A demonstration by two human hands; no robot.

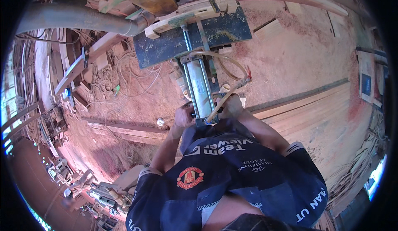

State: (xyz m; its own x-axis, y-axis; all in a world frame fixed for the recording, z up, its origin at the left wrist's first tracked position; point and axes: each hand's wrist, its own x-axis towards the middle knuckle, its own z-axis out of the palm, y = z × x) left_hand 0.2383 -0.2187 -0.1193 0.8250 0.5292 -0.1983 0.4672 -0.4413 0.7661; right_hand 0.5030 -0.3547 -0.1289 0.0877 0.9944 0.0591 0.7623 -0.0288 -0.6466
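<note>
A silver pneumatic cylinder (202, 88) lies in front of me, its rods running away from me to a wooden block (188, 17) over a black plate (159, 46). At the left side of its near end, my left hand (183, 116) is closed, with the fingertips hidden. My right hand (232, 106) curls at the right side of the same end, by a dark part that I cannot make out. A pale air hose (224, 99) loops from the cylinder past my right hand to a fitting with a red piece (247, 78).
A thick grey duct pipe (78, 19) crosses at the upper left. Tangled hoses (124, 75) lie on the sawdust-covered floor (286, 61). Long planks (306, 102) stretch to my right, and more boards (128, 131) lie on the left. A distant person (68, 193) is at the lower left.
</note>
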